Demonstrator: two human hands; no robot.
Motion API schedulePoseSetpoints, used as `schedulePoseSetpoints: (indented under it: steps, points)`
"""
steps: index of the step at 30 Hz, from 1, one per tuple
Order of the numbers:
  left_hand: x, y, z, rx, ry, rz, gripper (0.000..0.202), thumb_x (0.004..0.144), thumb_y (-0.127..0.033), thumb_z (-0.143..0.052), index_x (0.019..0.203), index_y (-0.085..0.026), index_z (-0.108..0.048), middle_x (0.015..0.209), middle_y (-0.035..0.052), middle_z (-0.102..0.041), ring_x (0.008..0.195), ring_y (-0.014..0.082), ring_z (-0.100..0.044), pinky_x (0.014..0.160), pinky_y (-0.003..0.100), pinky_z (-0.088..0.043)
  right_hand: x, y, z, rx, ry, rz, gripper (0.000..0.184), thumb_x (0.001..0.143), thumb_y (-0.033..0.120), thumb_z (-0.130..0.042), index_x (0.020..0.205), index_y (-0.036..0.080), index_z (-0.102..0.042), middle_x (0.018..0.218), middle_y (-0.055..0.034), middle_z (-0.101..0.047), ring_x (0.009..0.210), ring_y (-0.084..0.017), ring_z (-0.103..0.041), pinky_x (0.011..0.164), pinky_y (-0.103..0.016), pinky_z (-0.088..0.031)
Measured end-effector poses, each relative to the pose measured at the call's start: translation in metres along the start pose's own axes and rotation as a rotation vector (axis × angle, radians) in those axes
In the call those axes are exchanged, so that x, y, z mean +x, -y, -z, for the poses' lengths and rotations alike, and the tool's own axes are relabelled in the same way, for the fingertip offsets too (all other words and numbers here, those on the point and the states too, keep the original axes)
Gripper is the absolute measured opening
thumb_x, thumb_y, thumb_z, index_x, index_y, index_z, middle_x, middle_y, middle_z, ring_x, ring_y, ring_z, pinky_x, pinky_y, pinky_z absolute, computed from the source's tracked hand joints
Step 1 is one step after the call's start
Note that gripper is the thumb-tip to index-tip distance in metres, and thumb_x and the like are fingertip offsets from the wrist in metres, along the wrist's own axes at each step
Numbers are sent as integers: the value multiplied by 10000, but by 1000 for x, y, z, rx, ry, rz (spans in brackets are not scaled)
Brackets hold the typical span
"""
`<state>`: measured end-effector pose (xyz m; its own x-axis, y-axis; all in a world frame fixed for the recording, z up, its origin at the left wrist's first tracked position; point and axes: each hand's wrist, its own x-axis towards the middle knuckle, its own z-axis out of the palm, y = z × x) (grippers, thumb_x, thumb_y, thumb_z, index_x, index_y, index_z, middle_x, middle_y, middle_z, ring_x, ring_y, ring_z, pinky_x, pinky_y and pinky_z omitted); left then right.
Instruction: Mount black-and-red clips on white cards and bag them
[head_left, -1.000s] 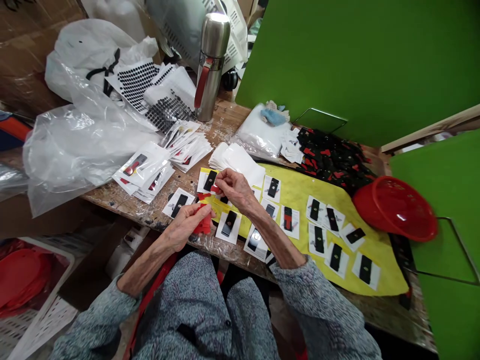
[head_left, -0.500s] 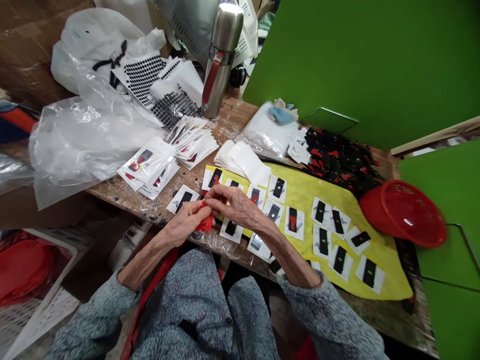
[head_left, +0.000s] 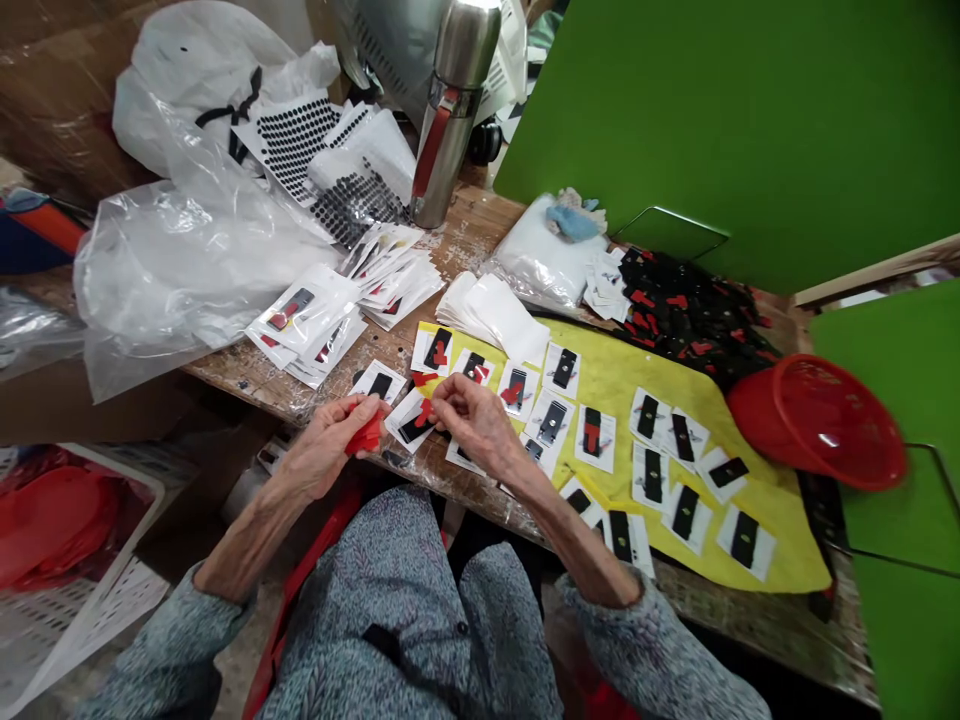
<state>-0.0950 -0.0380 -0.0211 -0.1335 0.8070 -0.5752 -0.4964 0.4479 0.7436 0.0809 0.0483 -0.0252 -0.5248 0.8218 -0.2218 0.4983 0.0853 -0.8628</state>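
Hands have moved apart since the last frame, w/ fingertips no longer meeting, and a tilted card point(head_left: 411, 422) now lies between them on the bench, its black strip topped w/ a bit of red. L hand point(head_left: 326, 445) has fingers closed on a red strip point(head_left: 366, 435), held above the bench's near edge. R hand point(head_left: 472, 420) has thumb and fingers bunched together just above the cards; can't tell if anything's pinched there.

Big green board point(head_left: 720, 130) fills the far right, w/ a second one below it. Wooden bench point(head_left: 465, 235), paint-stained and worn, carries a yellow cloth point(head_left: 660, 360) laid w/ rows of white cards w/ black strips, some w/ red pieces. Clear plastic bag point(head_left: 180, 270) sprawls on the left, by a white bag point(head_left: 202, 90). Red basket point(head_left: 817, 425) sits tilted at the cloth's far right corner, beside a heap of black-and-red strips point(head_left: 690, 320). Steel thermos point(head_left: 454, 130) stands upright behind black-dotted sheets point(head_left: 296, 145). Packaged cards point(head_left: 304, 320) and a stack of white slips point(head_left: 491, 315) lie near the cloth. Lattice crate point(head_left: 97, 560) w/ red items sits on the floor at lower left.
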Motion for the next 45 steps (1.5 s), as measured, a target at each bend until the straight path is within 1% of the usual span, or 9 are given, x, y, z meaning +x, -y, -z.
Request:
schedulePoseSetpoints:
  steps: [4,8,15,22,27,33,37,41,45]
  points:
    - [1,-1,0,-60,-9,29,496,541,-545,-846,725,-106,-708,577,10,-622,473,58,-495,419,161,-336,-14,6,-25,-447,-90,17,128,919,159,-444,836,191,-535,776,-39,-611,689,-162,-554,599,-266,-358]
    - [2,-5,1,-99,-28,57,487,503,-503,-876,728,-106,-707,629,25,-663,551,78,-564,485,162,-418,-14,8,-28,-803,-113,39,192,955,154,-407,909,180,-592,948,-88,-611,765,-181,-566,582,-270,-335]
    - [4,-3,5,-101,9,22,464,452,-444,-917,687,-122,-680,612,-3,-650,513,47,-531,457,139,-382,18,-6,-4,-976,-15,351,278,922,73,-417,1100,175,-604,1029,-118,-605,960,-235,-521,804,-344,-443]
    - [6,-4,14,-49,-39,10,490,476,-491,-897,673,-125,-638,554,-21,-621,445,29,-477,405,136,-307,34,-5,9,-1090,132,524,277,926,37,-373,1017,126,-619,956,-135,-616,946,-254,-497,814,-365,-435]
    - [6,-6,21,-31,-63,-6,509,478,-509,-890,673,-124,-619,534,-29,-600,432,24,-465,403,134,-291,35,3,12,-912,121,438,269,925,41,-367,1007,132,-607,951,-115,-614,882,-221,-517,794,-346,-440]
    - [2,-7,26,13,-84,-55,520,517,-532,-866,691,-124,-593,537,-37,-587,438,19,-445,414,134,-293,43,26,-17,-488,363,433,205,971,165,-407,967,181,-611,904,-46,-629,812,-158,-568,763,-305,-460]
    - [-1,-5,25,72,-53,-78,499,567,-540,-836,672,-128,-574,542,-34,-592,429,23,-443,411,144,-296,45,39,-29,-547,261,346,165,924,109,-458,935,199,-595,918,-54,-619,857,-191,-565,766,-327,-440]
    - [0,-1,21,148,-2,-137,448,619,-520,-806,639,-138,-572,527,-42,-579,417,28,-433,407,157,-303,38,44,-19,-313,269,341,172,956,173,-424,864,178,-569,808,-13,-578,714,-135,-512,680,-279,-408]
    - [4,0,9,240,52,-195,376,640,-459,-799,630,-147,-589,508,-51,-574,411,36,-440,413,166,-328,28,37,-6,81,465,231,200,944,312,-473,826,175,-558,693,39,-493,607,-98,-416,585,-235,-356]
